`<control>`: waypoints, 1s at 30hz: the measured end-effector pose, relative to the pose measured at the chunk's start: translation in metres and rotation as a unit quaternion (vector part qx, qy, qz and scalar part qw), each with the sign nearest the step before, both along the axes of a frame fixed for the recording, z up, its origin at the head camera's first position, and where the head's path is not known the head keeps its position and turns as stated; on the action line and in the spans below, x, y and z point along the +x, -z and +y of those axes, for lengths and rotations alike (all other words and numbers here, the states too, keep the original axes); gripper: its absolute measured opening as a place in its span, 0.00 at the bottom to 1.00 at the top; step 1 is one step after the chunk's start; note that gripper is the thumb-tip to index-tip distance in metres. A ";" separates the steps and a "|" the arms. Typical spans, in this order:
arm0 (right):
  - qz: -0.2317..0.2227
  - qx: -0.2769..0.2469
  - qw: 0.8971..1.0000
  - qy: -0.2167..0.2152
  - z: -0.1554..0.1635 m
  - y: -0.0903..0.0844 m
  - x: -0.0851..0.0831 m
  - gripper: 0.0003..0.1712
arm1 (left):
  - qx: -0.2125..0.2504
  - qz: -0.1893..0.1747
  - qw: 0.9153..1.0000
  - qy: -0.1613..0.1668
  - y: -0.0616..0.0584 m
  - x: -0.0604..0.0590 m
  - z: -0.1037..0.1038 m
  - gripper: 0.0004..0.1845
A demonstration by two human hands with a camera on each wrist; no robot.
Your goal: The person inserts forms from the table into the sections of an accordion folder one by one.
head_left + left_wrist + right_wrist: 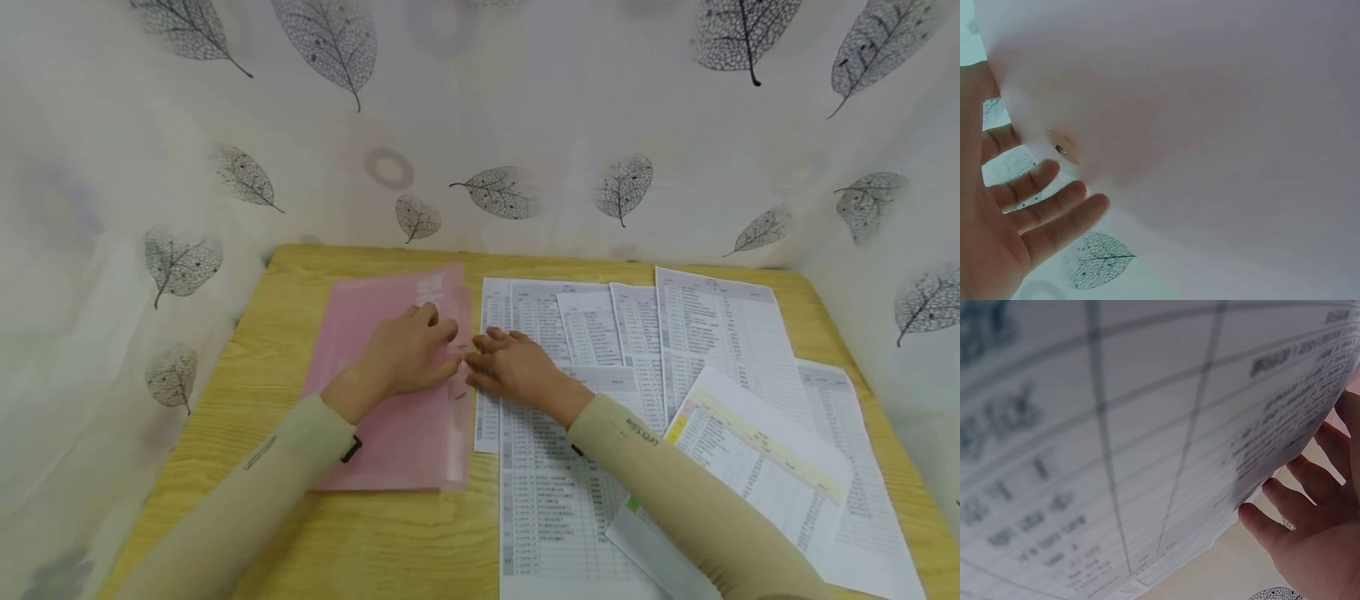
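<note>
Pink folder [390, 383] lies flat toward the counter's [300, 533] left edge, the left hand [405, 358] resting on it with its grip released, fingers straight. Just beside it, the right hand [510, 367] presses flat, also released, on the printed sheets [555, 492] spread toward the right edge.

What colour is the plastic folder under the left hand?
The thin translucent plastic folder is pale pink, clearest in the head view, where the left hand rests on it.
</note>
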State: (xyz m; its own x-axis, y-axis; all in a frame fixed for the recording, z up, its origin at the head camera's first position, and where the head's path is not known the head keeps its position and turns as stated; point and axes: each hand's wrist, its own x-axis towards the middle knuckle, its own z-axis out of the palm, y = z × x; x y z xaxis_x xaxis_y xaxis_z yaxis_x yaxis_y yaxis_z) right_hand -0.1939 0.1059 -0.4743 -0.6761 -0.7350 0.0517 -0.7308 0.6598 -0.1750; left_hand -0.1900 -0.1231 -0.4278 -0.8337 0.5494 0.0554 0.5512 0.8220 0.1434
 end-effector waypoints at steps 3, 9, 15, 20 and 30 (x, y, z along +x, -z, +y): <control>-0.002 -0.002 1.000 -0.001 0.001 -0.001 0.000 0.25 | 0.016 -0.007 1.000 -0.015 -0.005 0.001 -0.003 0.19; -0.028 0.004 1.000 0.011 0.002 -0.002 0.001 0.27 | 0.032 -0.052 0.997 -0.042 -0.019 -0.003 -0.013 0.25; -0.039 0.015 0.999 0.015 0.002 -0.003 -0.001 0.28 | 0.087 -0.046 0.994 -0.044 -0.030 -0.005 -0.035 0.25; -0.031 0.011 0.999 0.008 0.002 -0.002 -0.003 0.28 | 0.144 -0.021 0.989 -0.027 -0.032 -0.007 -0.053 0.22; -0.063 -0.001 0.998 0.013 0.003 -0.001 -0.003 0.29 | 0.241 -0.062 0.968 -0.041 -0.026 -0.007 -0.068 0.20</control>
